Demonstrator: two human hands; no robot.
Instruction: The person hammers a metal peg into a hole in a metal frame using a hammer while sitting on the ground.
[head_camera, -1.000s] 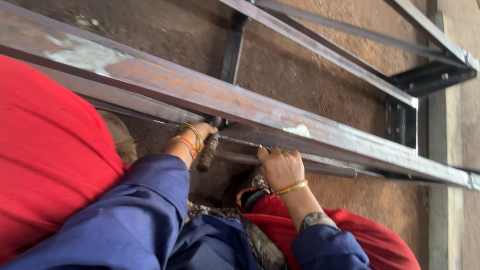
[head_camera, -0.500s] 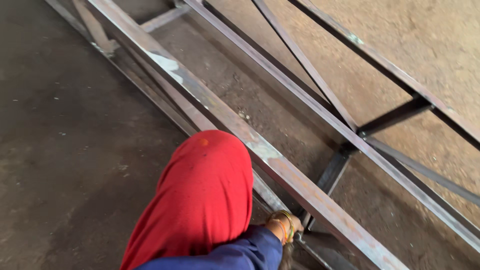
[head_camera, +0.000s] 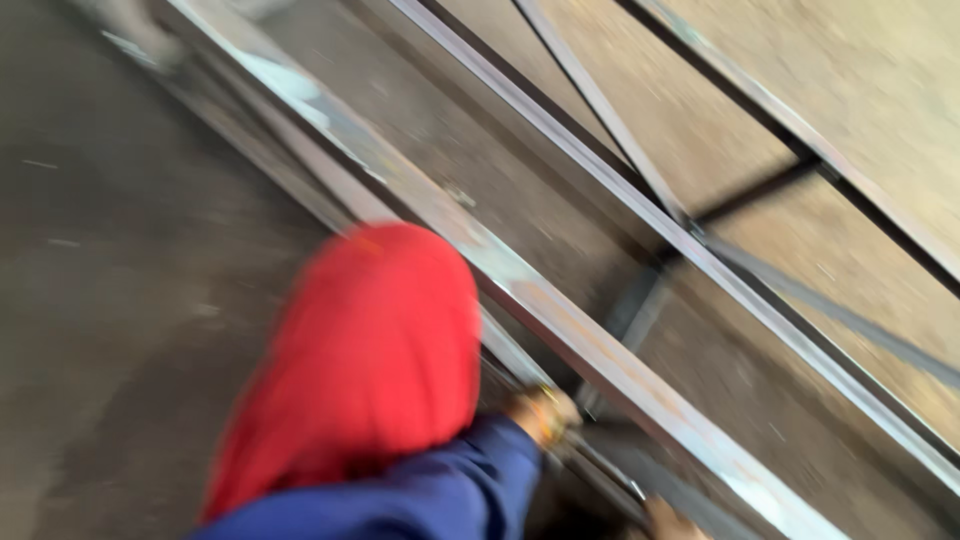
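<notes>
I am seeing the view swinging left since a second ago, my left hand (head_camera: 540, 412) still gripping under the steel beam (head_camera: 560, 310), my right hand (head_camera: 668, 520) barely showing, grip unclear.

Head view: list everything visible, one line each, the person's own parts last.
long steel beam with rusty patches: 1, grey-brown, runs diagonally from upper left to lower right
thinner steel frame bars: several, dark grey, right of the beam, some crossing
concrete floor: grey-brown, under and around the frame
red fabric garment: 1, red, lower centre, over the knee
blue sleeve: 1, dark blue, bottom centre
left hand: yellow bangle, under the beam's edge, blurred
right hand: only partly visible, bottom edge
</notes>
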